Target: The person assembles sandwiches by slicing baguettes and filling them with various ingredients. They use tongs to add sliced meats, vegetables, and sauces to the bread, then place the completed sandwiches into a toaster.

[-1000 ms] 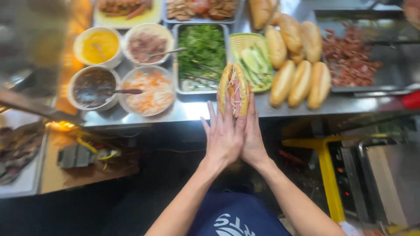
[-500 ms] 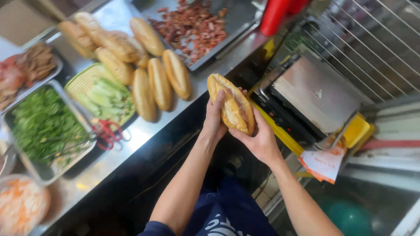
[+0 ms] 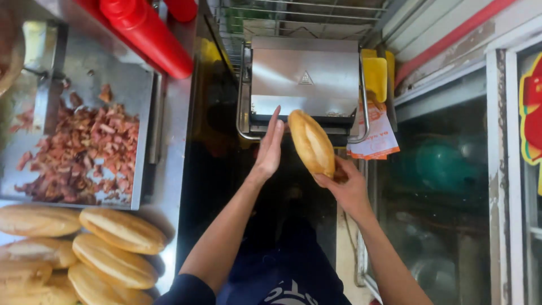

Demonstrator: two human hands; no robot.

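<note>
A: Hands status?
B: Right hand (image 3: 345,183) grips the bread roll (image 3: 311,141) from below, fingers wrapped round its lower end. Roll is tilted, upper end pointing at the press.
A: Left?
B: Left hand (image 3: 270,148) is flat, fingers straight and together, holding nothing. It sits just beside the roll's left side; can't tell if it touches.
A: Where's the roll relative to the kit?
B: In the air, right in front of the steel sandwich press (image 3: 305,82). Press lid is down, wire handle (image 3: 244,113) runs along its front. Yellow block (image 3: 375,76) against its right side, printed paper bags (image 3: 375,135) hanging below that.
A: Tabletop?
B: Steel tabletop (image 3: 175,169) on the left. Metal tray (image 3: 121,85) of chopped reddish meat (image 3: 79,152) near its right edge. Pile of plain bread rolls (image 3: 107,248) at the near corner, below the tray. Red squeeze bottle (image 3: 147,36) lies at the far edge, above the tray.
A: Anything right of the press?
B: Glass-fronted cabinet (image 3: 440,181), contents dim, can't tell what they are.
</note>
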